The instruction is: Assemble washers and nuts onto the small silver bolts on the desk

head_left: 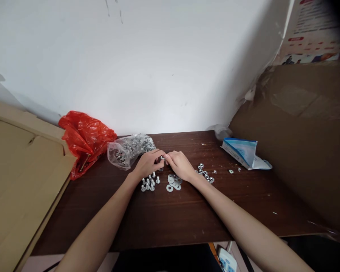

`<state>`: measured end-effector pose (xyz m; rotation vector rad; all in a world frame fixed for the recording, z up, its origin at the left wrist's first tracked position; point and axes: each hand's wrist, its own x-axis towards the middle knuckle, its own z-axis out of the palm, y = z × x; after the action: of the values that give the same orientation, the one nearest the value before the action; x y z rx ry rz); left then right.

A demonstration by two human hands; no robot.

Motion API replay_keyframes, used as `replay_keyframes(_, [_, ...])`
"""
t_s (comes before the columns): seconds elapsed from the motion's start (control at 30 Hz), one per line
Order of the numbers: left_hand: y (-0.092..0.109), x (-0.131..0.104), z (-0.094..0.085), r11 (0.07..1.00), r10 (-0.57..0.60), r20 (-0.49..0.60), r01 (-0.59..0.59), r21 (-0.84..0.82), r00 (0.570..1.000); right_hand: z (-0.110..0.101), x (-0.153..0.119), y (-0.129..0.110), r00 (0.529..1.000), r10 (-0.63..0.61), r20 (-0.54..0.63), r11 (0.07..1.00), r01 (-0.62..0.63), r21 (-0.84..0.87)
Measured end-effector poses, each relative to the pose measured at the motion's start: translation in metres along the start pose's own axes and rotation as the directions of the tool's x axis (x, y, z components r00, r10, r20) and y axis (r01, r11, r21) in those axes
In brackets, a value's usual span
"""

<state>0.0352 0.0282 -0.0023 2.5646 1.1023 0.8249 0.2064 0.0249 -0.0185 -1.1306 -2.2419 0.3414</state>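
My left hand point(150, 163) is closed, pinching a small metal bolt point(163, 158) between thumb and forefinger. My right hand point(180, 165) meets it from the other side, its thumb and fingers closed at the bolt's end; whether a nut or washer sits there is hidden. Several bolts point(147, 186) stand on their heads or lie just below my left hand. Flat washers point(174, 182) lie in an overlapping pile below and between the hands. Hex nuts point(206, 176) are grouped to the right of my right wrist.
A clear bag of hardware point(133, 147) and a red plastic bag point(86, 136) lie at the back left. A blue and white packet point(240, 153) is at the right. Cardboard point(22, 177) borders the dark wooden table point(170, 223) on the left, with a brown box point(300, 143) opposite.
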Motion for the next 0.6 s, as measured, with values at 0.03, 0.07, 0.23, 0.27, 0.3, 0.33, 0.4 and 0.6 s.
replay_keyframes(0.03, [0.0000,-0.0002,-0.0002,1.000,0.001,0.002,-0.001,-0.001,1.000,0.0000,-0.0001,0.0004,1.000,0.008,0.000,1.000,-0.008,0.014])
replay_keyframes(0.07, [0.0000,-0.0004,-0.0004,1.000,-0.002,0.001,0.002,-0.002,1.000,-0.0001,-0.0002,0.0006,1.000,0.018,-0.007,0.999,-0.018,0.026])
replay_keyframes(0.23, [-0.0011,-0.0009,-0.0019,0.998,-0.050,-0.056,0.048,-0.037,0.997,-0.0036,-0.0021,-0.0006,0.997,0.061,-0.056,0.989,-0.053,0.135])
replay_keyframes(0.27, [-0.0013,-0.0008,-0.0020,0.998,-0.056,-0.059,0.054,-0.044,0.997,-0.0043,-0.0024,-0.0009,0.997,0.055,-0.056,0.987,-0.045,0.155])
replay_keyframes(0.3, [-0.0014,-0.0007,-0.0020,0.997,-0.059,-0.060,0.056,-0.048,0.996,-0.0047,-0.0026,-0.0010,0.998,0.044,-0.055,0.986,-0.035,0.165])
replay_keyframes(0.33, [-0.0014,-0.0006,-0.0020,0.997,-0.061,-0.061,0.058,-0.048,0.996,-0.0049,-0.0026,-0.0009,0.998,0.034,-0.056,0.986,-0.025,0.167])
replay_keyframes(0.4, [-0.0010,-0.0006,-0.0019,0.997,-0.066,-0.065,0.063,-0.043,0.996,-0.0048,-0.0022,-0.0004,0.998,0.019,-0.063,0.988,-0.009,0.152])
replay_keyframes(0.6, [-0.0007,-0.0013,-0.0018,0.997,-0.066,-0.063,0.063,-0.042,0.996,-0.0060,-0.0016,0.0001,0.997,0.049,-0.067,0.992,-0.040,0.119])
